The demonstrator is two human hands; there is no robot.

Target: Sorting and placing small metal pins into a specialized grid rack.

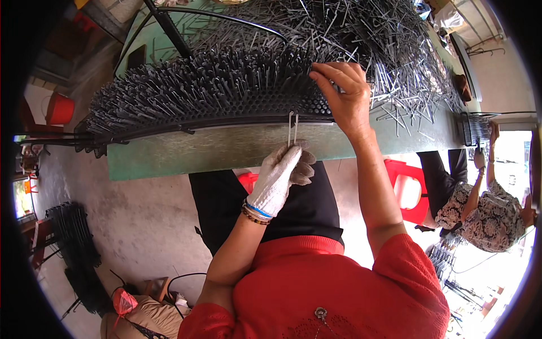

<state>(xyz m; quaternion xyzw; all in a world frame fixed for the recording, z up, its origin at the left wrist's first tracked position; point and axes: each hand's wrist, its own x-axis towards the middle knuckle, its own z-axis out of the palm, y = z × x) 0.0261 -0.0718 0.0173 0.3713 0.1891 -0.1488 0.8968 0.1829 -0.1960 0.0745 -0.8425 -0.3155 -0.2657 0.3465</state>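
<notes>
My left hand [280, 178], in a white knitted glove, is closed on thin metal strips [293, 129] that stick up past the fingers, with small rounded ends. They rise in front of the edge of a black perforated rack [237, 106]. Many dark metal strips [186, 85] stand upright in the rack's holes, packed closely from its left side to near my right hand. My bare right hand [342, 90] reaches over the rack's right part, thumb and forefinger pinched beside the last standing strips. What lies between those fingertips is hidden. Some bare holes [313, 103] show below the right hand.
A large heap of loose metal strips [389, 51] covers the green table [169, 155] behind and right. A black metal frame [169, 28] rises behind the rack. Red stools [407, 189] stand below. At the right, another person [480, 212] handles a smaller black rack [476, 130].
</notes>
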